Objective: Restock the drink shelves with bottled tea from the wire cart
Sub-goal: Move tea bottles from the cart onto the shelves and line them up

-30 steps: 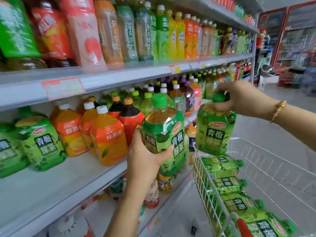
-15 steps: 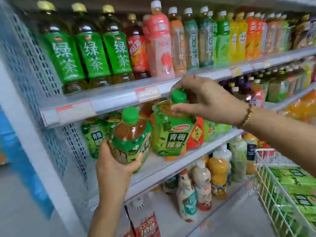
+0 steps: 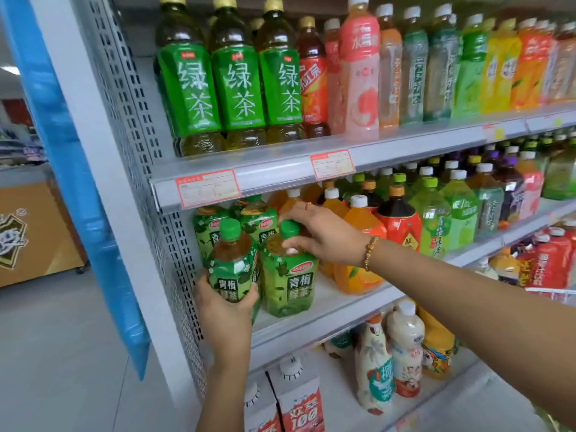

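Bottled tea (image 3: 232,266) rides in my left hand (image 3: 224,310), gripped round its base at the left end of the middle shelf (image 3: 336,304), seemingly not yet down. My right hand (image 3: 327,238) pinches a second bottle (image 3: 290,285) by the neck, keeping it upright beside the orange juice (image 3: 355,279).

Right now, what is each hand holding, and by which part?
The left hand grips one green tea bottle round its lower body; the right hand holds a second green tea bottle by its neck.

free shelf (image 3: 330,296) front, orange bottles (image 3: 363,235) behind
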Demonstrator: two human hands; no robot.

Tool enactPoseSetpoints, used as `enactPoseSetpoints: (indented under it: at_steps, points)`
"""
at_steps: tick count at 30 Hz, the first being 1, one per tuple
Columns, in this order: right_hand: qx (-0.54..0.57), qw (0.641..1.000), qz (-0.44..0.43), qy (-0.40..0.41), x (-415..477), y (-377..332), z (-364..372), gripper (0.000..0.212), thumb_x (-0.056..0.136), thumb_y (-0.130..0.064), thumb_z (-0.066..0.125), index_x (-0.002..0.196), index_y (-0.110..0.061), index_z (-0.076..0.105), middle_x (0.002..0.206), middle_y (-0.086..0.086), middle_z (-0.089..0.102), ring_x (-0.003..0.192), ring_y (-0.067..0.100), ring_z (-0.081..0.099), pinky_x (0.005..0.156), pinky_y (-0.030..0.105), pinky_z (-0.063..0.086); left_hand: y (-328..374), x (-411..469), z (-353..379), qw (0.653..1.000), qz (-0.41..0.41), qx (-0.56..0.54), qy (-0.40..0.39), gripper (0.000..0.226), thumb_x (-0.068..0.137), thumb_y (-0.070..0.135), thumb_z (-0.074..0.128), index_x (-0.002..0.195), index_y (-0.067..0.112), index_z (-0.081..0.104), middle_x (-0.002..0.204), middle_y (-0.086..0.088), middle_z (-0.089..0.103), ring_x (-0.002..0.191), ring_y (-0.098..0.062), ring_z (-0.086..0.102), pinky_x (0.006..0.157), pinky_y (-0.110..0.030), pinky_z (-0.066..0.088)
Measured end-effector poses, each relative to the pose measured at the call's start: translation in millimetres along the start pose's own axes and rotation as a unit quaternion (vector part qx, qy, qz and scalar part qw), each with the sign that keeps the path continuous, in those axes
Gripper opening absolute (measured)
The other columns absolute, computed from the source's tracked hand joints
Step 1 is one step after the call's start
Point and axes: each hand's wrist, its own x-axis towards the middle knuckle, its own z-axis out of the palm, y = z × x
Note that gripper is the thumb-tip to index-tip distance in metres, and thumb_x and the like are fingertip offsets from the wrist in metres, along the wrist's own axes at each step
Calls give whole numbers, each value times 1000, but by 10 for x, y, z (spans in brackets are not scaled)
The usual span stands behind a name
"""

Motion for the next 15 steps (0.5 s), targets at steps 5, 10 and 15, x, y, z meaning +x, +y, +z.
enactPoseSetpoints:
  at_steps: [5,10,15]
  points:
    - [109,991,78,6,233,49,108,39,88,-25,63,124,-15,54,110,0,58,82,4,52,70,5,40,15,107,73,998,-68,-7,11,80,69,13,82,136,-2,41,134,-25,40,106,-19,43,80,-28,39]
    - [212,963,154,61,341,76,359,40,88,-24,62,127,-18,53,108,-2,58,95,14,58,82,30,52,27,156,104,997,-76,-9,24,89,71,14,81,144,3,32,135,-25,32,112,-24,40,85,-27,41]
    - [294,931,195,94,156,46,605,76,74,-32,77,138,-16,38,126,-4,51,108,4,50,86,8,43,-105,392,174,996,-86,8,18,83,70,16,82,139,0,38,132,-26,38,120,-32,41,98,-45,44]
